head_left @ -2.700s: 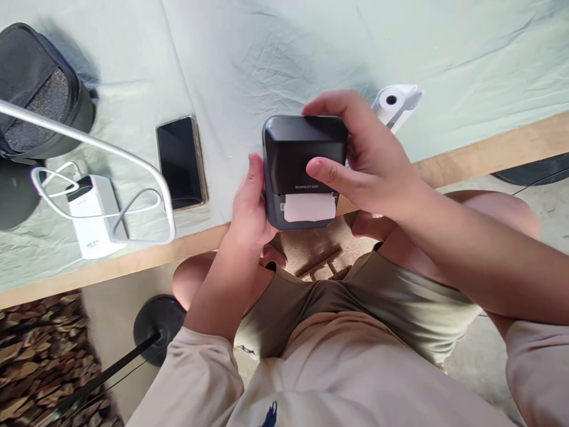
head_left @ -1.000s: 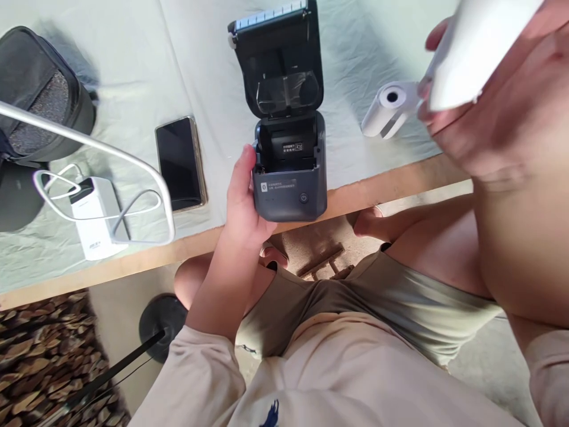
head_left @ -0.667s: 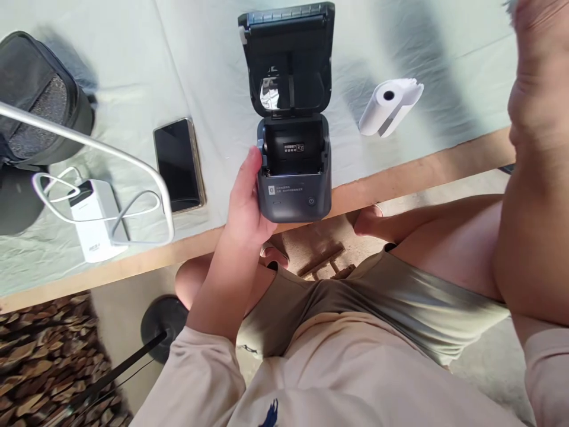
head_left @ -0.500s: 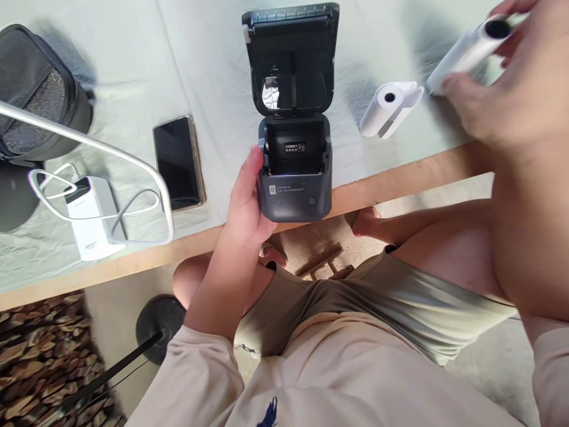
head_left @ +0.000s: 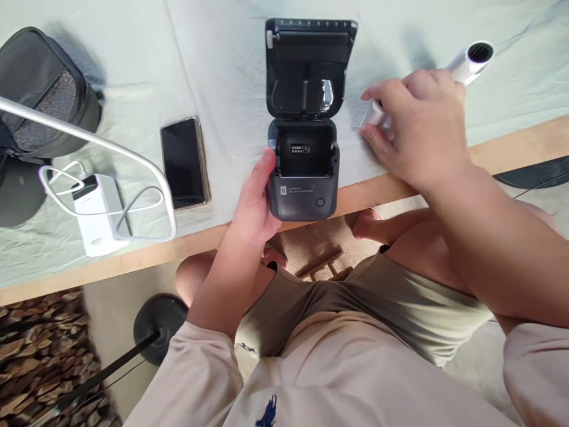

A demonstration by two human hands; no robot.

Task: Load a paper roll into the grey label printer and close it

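My left hand [head_left: 258, 201] grips a dark label printer [head_left: 303, 196] by its left side, thumb along the edge, at the table's front edge. The printer's lid [head_left: 309, 65] is tipped fully back, and its paper bay holds nothing but a printed sticker [head_left: 300, 149]. To the right, my right hand [head_left: 418, 118] is closed around a small white paper roll [head_left: 374, 114], thumb and fingers on either side of it. Most of that roll is hidden under the hand. Just behind the hand stands a larger white roll [head_left: 464, 66] with a dark hollow end.
A smartphone [head_left: 184, 163] lies left of the printer. Further left are a white power bank [head_left: 98, 207] with a looped white cable, a white curved bar [head_left: 111, 151] and a black case [head_left: 53, 95]. A wooden edge [head_left: 373, 193] borders the cloth-covered table.
My right hand has let go of the larger white roll and moved left onto the small paper roll. My left hand still holds the printer, which appears slightly further right.
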